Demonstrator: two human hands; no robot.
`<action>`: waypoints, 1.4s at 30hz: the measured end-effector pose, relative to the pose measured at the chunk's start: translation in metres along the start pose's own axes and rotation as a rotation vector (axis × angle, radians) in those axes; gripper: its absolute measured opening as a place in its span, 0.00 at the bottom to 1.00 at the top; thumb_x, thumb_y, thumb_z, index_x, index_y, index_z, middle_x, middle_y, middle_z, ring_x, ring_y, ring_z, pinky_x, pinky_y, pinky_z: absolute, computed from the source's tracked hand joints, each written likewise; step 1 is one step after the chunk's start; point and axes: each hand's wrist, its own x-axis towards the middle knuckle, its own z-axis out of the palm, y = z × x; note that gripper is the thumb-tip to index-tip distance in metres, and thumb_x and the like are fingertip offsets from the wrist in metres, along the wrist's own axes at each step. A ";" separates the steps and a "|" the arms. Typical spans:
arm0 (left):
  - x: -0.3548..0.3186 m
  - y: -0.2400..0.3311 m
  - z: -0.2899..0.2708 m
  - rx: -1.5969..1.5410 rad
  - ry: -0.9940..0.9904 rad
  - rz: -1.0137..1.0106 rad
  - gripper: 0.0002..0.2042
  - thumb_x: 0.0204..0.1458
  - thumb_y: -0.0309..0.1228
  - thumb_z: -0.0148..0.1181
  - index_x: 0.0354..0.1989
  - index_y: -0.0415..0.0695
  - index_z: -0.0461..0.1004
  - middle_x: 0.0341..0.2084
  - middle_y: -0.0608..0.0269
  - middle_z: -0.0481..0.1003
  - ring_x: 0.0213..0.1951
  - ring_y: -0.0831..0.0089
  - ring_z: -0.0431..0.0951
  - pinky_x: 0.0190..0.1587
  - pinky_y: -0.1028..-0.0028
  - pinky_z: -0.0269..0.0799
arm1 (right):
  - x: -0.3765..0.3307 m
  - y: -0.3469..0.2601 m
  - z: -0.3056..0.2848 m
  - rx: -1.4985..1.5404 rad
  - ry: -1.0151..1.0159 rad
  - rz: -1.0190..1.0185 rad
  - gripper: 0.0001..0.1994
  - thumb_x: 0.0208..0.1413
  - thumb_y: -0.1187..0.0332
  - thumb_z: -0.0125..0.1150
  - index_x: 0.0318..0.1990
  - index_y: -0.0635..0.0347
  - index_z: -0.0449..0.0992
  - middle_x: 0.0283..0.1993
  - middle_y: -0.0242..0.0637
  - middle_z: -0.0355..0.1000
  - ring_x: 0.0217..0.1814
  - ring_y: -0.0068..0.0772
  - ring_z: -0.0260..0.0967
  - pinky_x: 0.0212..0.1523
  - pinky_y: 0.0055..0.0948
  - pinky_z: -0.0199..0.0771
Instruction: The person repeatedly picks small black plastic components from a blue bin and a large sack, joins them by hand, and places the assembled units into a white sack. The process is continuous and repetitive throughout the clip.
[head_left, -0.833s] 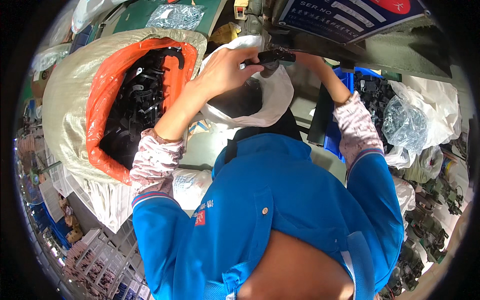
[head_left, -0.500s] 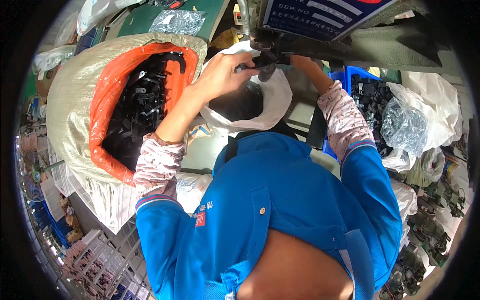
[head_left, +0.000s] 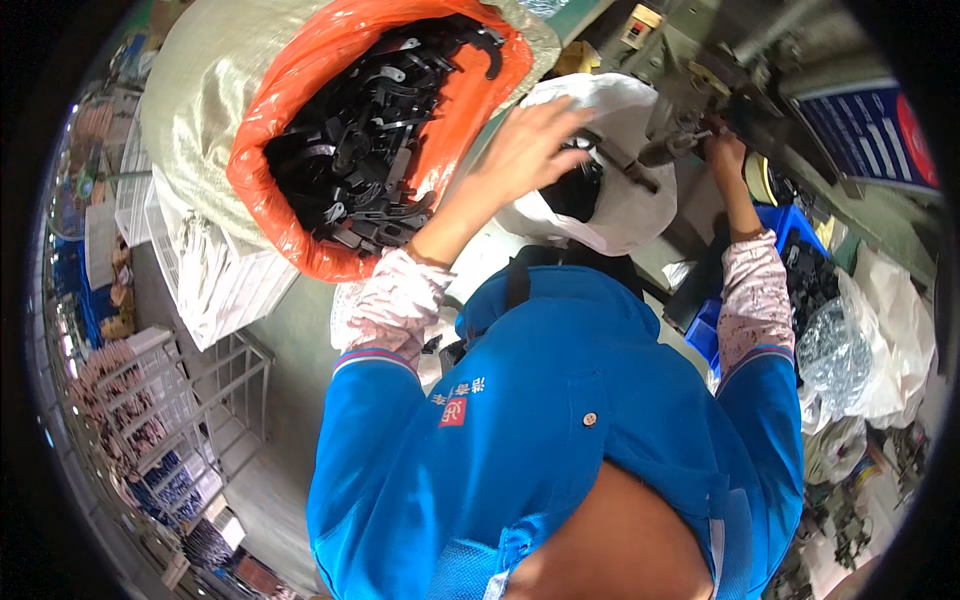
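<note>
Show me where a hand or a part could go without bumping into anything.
Little bare room: a pale strip of bench between the orange-lined sack and white bag. Crowded around the machine, where the right hand works, and the blue bin.

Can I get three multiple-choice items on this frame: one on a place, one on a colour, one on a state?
1. Where is the left hand?
A. over the white bag of dark parts
B. inside the orange-lined sack
C. on the blue crate

2. What colour is the liner of the big sack?
A. green
B. orange
C. white

3. What state is the right hand in?
A. resting flat in the lap
B. hanging free at the side
C. raised to the grey machine, at its working parts

Key:
1 A, its spread fingers lie at the white bag's mouth.
2 B, an orange rim folds over the woven sack around the black parts.
3 C, the arm reaches up and the hand meets the machine.
</note>
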 end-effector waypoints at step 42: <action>-0.064 0.011 -0.117 -1.663 0.789 -0.595 0.18 0.54 0.28 0.61 0.53 0.41 0.74 0.37 0.60 0.73 0.38 0.68 0.70 0.59 0.55 0.62 | -0.049 -0.139 -0.152 1.073 0.327 0.112 0.06 0.52 0.66 0.67 0.31 0.59 0.82 0.28 0.43 0.77 0.30 0.43 0.76 0.31 0.39 0.76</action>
